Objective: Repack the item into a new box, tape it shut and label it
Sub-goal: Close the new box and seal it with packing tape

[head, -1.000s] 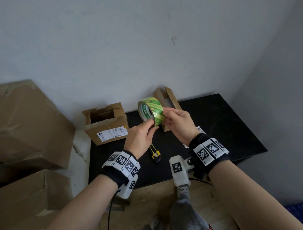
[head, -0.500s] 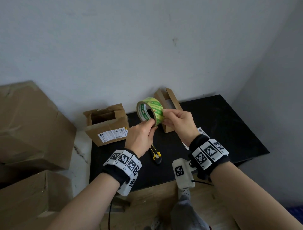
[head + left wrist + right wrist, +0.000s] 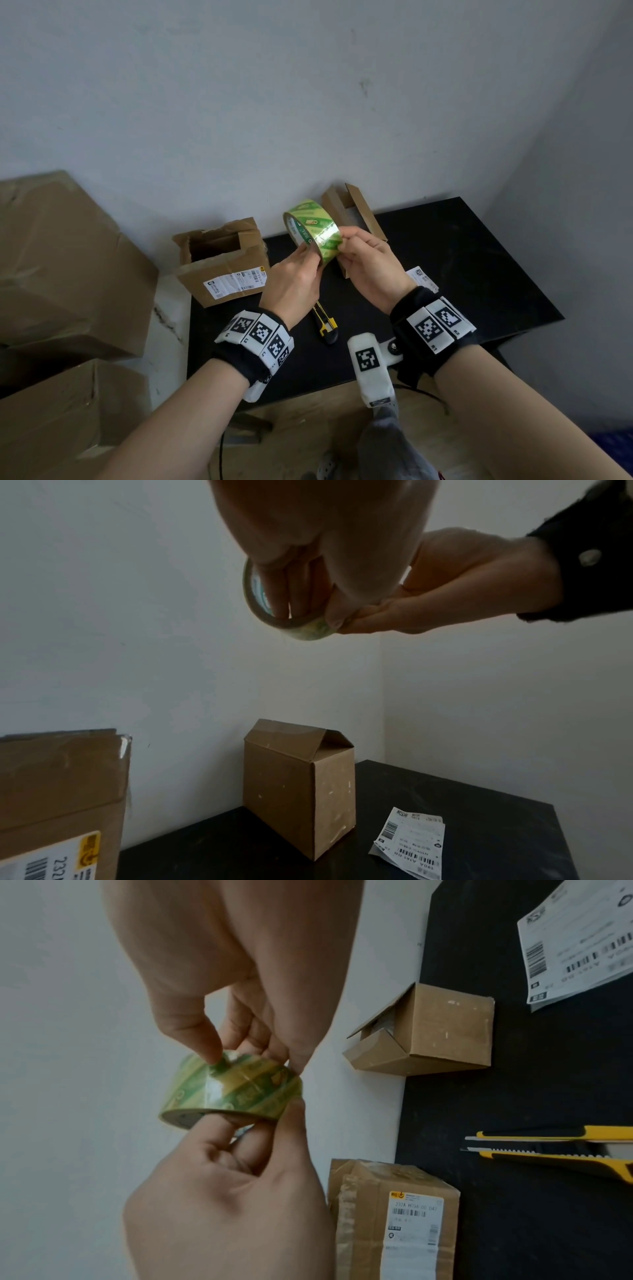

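A green-patterned tape roll (image 3: pixel 313 233) is held up above the black table (image 3: pixel 479 260). My left hand (image 3: pixel 310 253) grips it, with fingers through the core and the thumb outside. My right hand (image 3: pixel 344 243) pinches the roll's outer wrap with the thumb tip pressed on the tape (image 3: pixel 232 1091). Behind the hands stands a small brown box (image 3: pixel 352 212) with its top flaps up. In the left wrist view the small box (image 3: pixel 298 785) is below the roll (image 3: pixel 301 628). A white shipping label (image 3: pixel 423 279) lies loose on the table to the right.
An opened, labelled old box (image 3: pixel 222 263) stands at the table's left rear corner. A yellow utility knife (image 3: pixel 325 323) lies near the front edge between my wrists. Large cardboard boxes (image 3: pixel 61 267) are stacked on the left, off the table. The wall is close behind.
Both hands keep hold of the roll in about the same place. My right fingers have shifted slightly on its outer face.
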A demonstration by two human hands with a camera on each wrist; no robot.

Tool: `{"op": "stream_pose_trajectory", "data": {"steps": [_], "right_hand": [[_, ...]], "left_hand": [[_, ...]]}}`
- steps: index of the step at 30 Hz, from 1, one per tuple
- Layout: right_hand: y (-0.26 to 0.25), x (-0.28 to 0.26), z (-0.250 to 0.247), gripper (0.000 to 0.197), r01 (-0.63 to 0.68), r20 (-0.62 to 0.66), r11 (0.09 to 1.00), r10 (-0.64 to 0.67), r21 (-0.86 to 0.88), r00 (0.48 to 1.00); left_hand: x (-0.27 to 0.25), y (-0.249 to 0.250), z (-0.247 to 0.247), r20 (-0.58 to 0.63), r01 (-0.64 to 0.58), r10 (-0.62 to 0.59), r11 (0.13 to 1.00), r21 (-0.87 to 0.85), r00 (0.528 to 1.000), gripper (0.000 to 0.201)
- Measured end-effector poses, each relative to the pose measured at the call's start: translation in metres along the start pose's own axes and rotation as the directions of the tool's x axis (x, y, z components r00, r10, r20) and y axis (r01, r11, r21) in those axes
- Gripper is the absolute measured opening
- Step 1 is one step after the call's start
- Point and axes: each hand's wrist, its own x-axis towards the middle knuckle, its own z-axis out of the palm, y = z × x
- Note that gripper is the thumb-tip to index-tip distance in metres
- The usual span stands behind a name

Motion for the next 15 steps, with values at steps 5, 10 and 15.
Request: {"op": "stream_pose_trajectory", "data": {"steps": [5,10,15], "right_hand": [[-0.0018,-0.0008,-0.0003,0.024,-0.016,0.035,0.999,0.015,0.037,0.999],[0.0032,0.0004,-0.0002,0.035,0.000,-0.002,0.999,0.000,-0.034,1.000],[-0.0033,-0.0003,-0.0060,0.040,-0.045,0.083,0.999,0.044,0.007,0.996]], "left_hand": [[-0.0001,0.0002,-0.0019,-0.004,0.032,-0.032,0.999,-0.035,0.999,0.020],[-0.0009,0.0035,-0.0007,0.006,-0.022,0.022,1.000,-0.018,1.000,0.023],[-0.0001,0.0081,-0.0001,-0.021,0.060,-0.062,0.996,-0.068,0.998,0.016]]}}
